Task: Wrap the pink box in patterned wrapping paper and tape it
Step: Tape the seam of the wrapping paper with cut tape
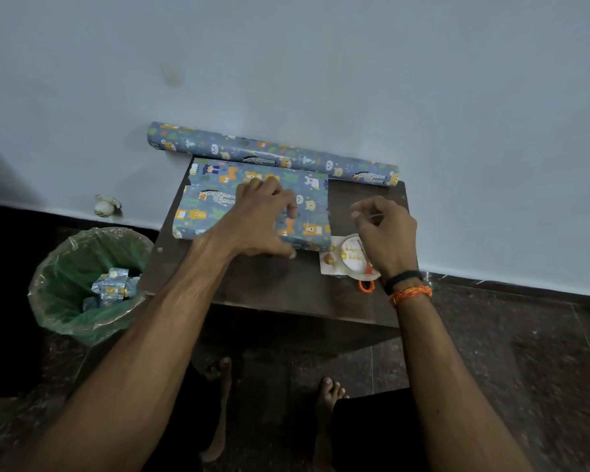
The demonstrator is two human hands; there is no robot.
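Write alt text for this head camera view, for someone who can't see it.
A left hand presses on a box wrapped in patterned paper on a dark table, while the right hand pinches a clear strip, probably tape. A paper roll lies behind; a bin stands left.

Blue animal-print wrapping paper point(252, 199), green bin liner point(82, 267), orange wristband point(411, 294).

The box point(252, 202), fully covered in blue animal-print paper, lies flat on the table point(286, 284), at its far left. The paper roll point(273, 153) lies at the table's far edge, just behind the box.
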